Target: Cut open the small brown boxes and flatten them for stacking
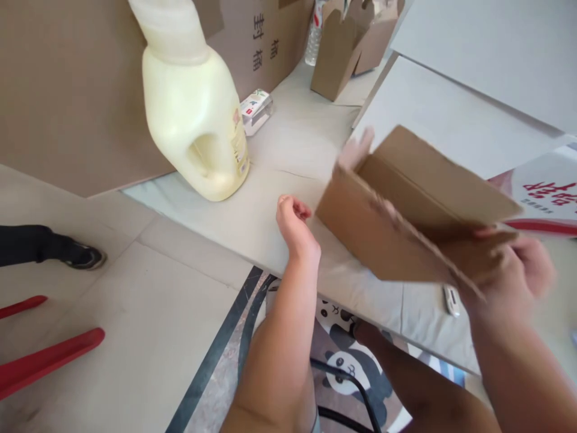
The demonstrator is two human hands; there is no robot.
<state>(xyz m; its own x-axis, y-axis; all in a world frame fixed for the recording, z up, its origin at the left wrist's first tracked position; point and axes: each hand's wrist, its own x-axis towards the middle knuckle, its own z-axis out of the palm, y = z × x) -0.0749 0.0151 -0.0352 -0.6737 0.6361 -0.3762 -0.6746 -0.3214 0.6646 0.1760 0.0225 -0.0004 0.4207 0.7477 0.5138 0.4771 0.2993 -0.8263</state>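
Note:
An open cardboard box (383, 240) is tilted above the right part of the cloth-covered table, its flaps raised and slightly blurred. My right hand (514, 279) grips the near right end of the box, with fingers over its edge. To the left of the box, my left hand (295, 222) is apart from it, fingers curled in toward the palm. Whatever those curled fingers might hold is hidden.
On the table (279, 174) stand a large pale yellow jug (189, 108), a small clear labelled container (256, 111) and another cardboard box (336, 54) beside a plastic bottle (314, 36). A big carton (81, 90) stands behind. A small white device (451, 300) lies near the front edge.

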